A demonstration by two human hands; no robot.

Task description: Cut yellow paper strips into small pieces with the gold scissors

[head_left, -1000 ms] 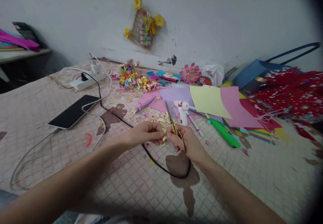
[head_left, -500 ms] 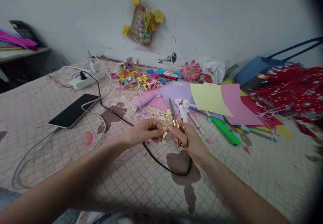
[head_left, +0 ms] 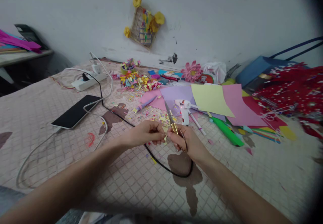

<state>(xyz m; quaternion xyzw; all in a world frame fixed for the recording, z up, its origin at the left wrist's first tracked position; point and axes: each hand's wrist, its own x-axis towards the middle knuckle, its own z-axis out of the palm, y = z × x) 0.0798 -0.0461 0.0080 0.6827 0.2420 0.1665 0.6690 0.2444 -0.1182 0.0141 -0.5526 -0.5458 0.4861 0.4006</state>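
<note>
Scissors [head_left: 173, 127] gold-handled, grey-bladed. Pinched paper scrap [head_left: 165, 138] pale yellow. Glue gun [head_left: 185, 113] white. Surface [head_left: 141, 190] pale, diamond-gridded, brown-blotched. Sheets: yellow sheet [head_left: 212, 100], lilac sheet [head_left: 174, 95]. Flower [head_left: 192, 72] pink.

**My scissors [head_left: 171, 119] and a tiny paper bit [head_left: 165, 137]**

The scissors have gold handles [head_left: 174, 128] and gray blades [head_left: 168, 111]. In my right hand [head_left: 190, 140], they point away, a bit left. My left hand [head_left: 148, 133] pinches the pale yellow paper bit.
</note>
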